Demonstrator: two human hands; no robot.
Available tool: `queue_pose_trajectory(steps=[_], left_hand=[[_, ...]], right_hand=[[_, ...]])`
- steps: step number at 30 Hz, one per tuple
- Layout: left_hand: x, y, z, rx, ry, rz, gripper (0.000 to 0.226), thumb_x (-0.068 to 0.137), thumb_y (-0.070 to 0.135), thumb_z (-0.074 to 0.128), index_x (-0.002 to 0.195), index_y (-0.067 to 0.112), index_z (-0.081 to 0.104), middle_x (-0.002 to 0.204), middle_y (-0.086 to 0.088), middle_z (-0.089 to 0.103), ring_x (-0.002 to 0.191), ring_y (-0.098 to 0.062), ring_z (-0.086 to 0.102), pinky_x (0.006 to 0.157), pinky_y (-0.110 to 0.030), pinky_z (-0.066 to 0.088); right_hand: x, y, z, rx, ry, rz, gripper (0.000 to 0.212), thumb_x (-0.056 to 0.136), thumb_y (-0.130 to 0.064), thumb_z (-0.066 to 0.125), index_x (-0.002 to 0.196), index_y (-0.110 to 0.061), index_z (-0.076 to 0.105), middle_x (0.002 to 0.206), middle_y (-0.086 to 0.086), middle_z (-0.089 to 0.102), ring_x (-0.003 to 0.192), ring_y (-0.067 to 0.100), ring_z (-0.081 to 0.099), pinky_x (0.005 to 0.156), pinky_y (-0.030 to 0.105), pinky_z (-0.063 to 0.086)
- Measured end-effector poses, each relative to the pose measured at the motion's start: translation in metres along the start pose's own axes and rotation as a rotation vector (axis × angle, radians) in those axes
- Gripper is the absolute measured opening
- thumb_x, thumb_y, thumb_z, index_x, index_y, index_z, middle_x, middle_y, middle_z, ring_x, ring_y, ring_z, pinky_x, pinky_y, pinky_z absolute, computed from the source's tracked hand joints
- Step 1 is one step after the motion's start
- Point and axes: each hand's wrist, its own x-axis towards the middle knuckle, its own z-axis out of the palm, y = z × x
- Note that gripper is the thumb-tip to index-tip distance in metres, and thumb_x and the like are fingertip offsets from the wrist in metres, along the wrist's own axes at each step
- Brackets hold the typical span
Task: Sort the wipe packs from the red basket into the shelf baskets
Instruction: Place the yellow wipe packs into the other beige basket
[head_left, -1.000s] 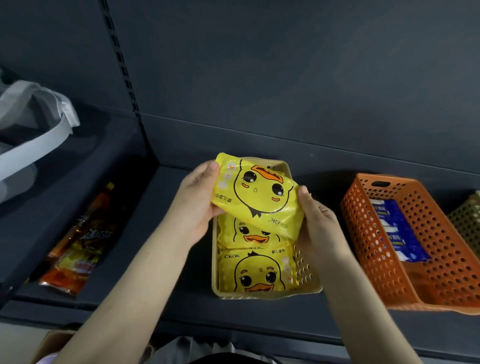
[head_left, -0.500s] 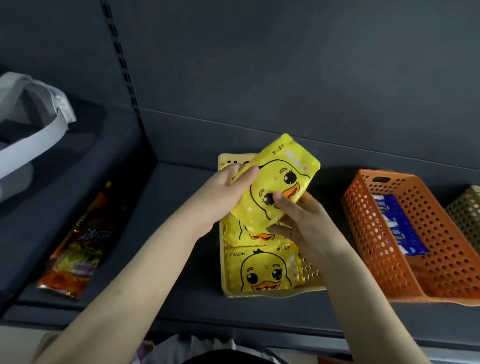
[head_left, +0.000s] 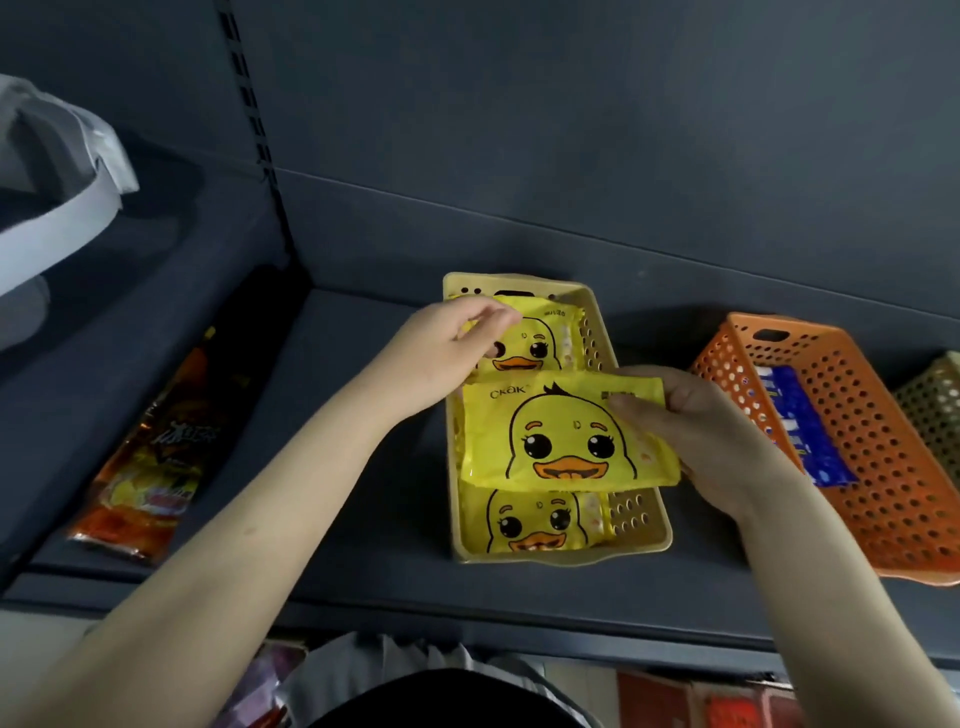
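A yellow shelf basket on the dark shelf holds yellow duck wipe packs. My right hand grips one duck pack by its right edge, flat over the basket's middle. My left hand rests on the rear duck pack at the basket's back, fingers curled over its top left corner. Another duck pack lies at the basket's front. The red basket shows only as a red patch at the bottom edge.
An orange basket to the right holds blue wipe packs. A tan basket sits at the far right edge. An orange snack bag lies on the shelf's left part. A grey strap hangs at upper left.
The pack held upright in both hands has been turned flat over the basket and is now in my right hand alone. My left hand has moved to the rear pack.
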Motion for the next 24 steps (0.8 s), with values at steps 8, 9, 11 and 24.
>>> queue_pose_trajectory(steps=[8, 9, 11, 24], left_hand=[[0.017, -0.019, 0.013, 0.12, 0.068, 0.138, 0.032, 0.102, 0.031, 0.041, 0.125, 0.022, 0.061, 0.139, 0.01, 0.05, 0.131, -0.001, 0.038, 0.11, -0.018, 0.03], [0.019, -0.022, 0.015, 0.164, 0.052, 0.119, 0.033, 0.101, 0.033, 0.041, 0.126, 0.023, 0.06, 0.144, 0.009, 0.046, 0.137, -0.005, 0.032, 0.115, -0.028, 0.027], [0.023, -0.029, 0.02, 0.304, 0.014, 0.078, 0.035, 0.1, 0.038, 0.041, 0.13, 0.026, 0.056, 0.152, 0.008, 0.036, 0.147, -0.012, 0.015, 0.118, -0.045, 0.018], [0.029, -0.039, 0.026, 0.624, -0.064, 0.068, 0.044, 0.097, 0.051, 0.039, 0.134, 0.029, 0.05, 0.159, 0.008, 0.024, 0.149, -0.014, -0.008, 0.118, -0.048, 0.006]], right_hand=[[-0.007, -0.003, 0.003, -0.387, -0.055, -0.047, 0.022, 0.09, -0.016, 0.061, 0.103, -0.033, 0.063, 0.092, -0.005, 0.074, 0.076, 0.012, 0.073, 0.057, 0.024, 0.058], [-0.006, -0.005, 0.003, -0.39, -0.091, -0.023, 0.022, 0.09, -0.016, 0.061, 0.104, -0.034, 0.063, 0.094, -0.005, 0.073, 0.077, 0.011, 0.073, 0.058, 0.023, 0.057], [-0.005, -0.007, 0.003, -0.381, -0.181, 0.033, 0.023, 0.089, -0.017, 0.062, 0.106, -0.033, 0.064, 0.104, -0.007, 0.07, 0.083, 0.011, 0.073, 0.062, 0.024, 0.058], [0.013, -0.002, 0.036, -1.099, -0.257, -0.115, 0.038, 0.089, -0.038, 0.064, 0.124, -0.024, 0.062, 0.124, -0.008, 0.062, 0.114, 0.01, 0.058, 0.094, 0.028, 0.045]])
